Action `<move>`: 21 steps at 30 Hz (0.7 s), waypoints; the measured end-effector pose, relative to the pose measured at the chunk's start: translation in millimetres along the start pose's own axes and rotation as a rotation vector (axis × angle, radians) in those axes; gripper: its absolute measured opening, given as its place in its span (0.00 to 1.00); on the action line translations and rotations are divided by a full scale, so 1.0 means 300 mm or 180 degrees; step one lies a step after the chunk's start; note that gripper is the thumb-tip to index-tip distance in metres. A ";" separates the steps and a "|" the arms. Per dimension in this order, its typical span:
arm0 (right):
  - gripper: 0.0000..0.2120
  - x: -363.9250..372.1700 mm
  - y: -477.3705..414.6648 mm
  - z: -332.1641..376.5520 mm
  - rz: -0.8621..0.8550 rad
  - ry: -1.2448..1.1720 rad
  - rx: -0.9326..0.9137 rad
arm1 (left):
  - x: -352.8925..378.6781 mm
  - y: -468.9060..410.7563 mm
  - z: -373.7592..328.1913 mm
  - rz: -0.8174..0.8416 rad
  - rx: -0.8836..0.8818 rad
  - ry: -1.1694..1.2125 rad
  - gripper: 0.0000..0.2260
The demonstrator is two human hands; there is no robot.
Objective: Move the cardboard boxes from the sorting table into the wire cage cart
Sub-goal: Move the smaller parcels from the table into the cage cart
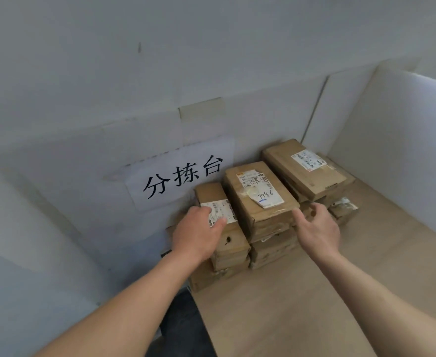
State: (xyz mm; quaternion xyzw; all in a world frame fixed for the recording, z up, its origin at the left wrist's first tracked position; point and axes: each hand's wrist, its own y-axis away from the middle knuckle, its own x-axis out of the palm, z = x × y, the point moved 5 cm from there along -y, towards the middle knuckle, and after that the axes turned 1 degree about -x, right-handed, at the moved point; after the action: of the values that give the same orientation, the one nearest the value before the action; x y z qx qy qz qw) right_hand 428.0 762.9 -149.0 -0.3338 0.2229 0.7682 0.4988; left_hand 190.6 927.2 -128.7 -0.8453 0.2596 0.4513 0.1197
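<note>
Cardboard boxes stacked in three low piles at frame ctr, jammed into back corner of the sorting table; hemmed by white wall panel on left w/ paper sign just behind, white divider on right. Open brown tabletop across lower right, down to btm edge. Lower boxes mostly hidden under top ones; label print too blurred to read, bar handwritten "7786" on mid pile. Forearms cut off at btm edge. L hand laid flat on left pile's top box, fingers fairly straight over its label, gripping nothing. R hand by mid pile's right corner, fingers loosely curled, empty; contact w/ box unclear.
</note>
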 end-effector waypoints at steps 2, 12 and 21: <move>0.30 -0.024 -0.047 -0.026 -0.0164 -0.0164 0.0130 | 0.011 -0.057 -0.069 -0.0104 0.0099 0.0089 0.22; 0.33 -0.149 -0.291 -0.084 -0.0481 -0.0435 0.0389 | 0.149 -0.250 -0.420 0.0167 0.0522 0.0319 0.23; 0.26 -0.168 -0.434 -0.109 -0.0139 -0.0601 0.0432 | 0.270 -0.316 -0.569 0.0354 0.0331 0.0164 0.18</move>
State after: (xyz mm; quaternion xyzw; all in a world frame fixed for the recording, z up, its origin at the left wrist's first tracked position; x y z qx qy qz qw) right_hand 570.7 762.2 -135.5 -0.2302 0.2192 0.7683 0.5556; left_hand 399.2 905.2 -102.2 -0.8336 0.3322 0.4213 0.1314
